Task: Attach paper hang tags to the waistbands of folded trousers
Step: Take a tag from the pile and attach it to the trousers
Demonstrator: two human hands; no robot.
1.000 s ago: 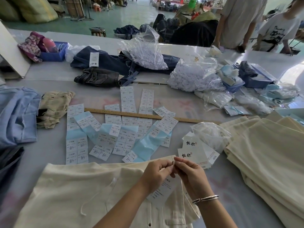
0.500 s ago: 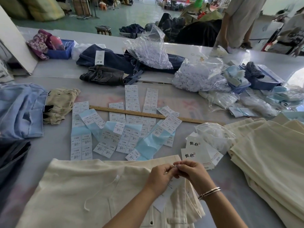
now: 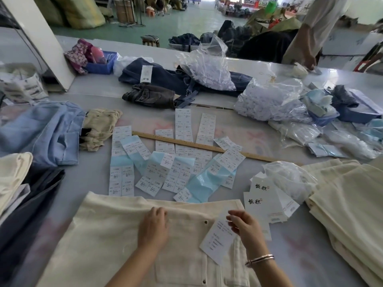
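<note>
A long pale grey table with a smooth, faintly stained top is stretching across a workshop with a green floor, where bundles and sacks are lying in heaps and another person is standing at the far edge. On the near part of the table, cream trousers of a coarse woven cloth are lying folded and flat, the waistband running along their far edge with a small metal button showing near the right end. The left hand is resting palm down on the cloth just below the waistband, its fingers straight and gripping nothing. The right hand, a metal bangle on its wrist, is pinching a white rectangular hang tag between thumb and fingertips; the tag is lying tilted over the right end of the trousers. Just beyond it a small fan of stiff white tags with black brush lettering is sitting on the table, beside a crumpled clear plastic bag. Sheets of printed stickers on glossy blue backing are spreading out past the waistband, a wooden ruler crossing among them. A stack of cream trousers is waiting at the right, light blue garments at the left, dark jeans farther off.
</note>
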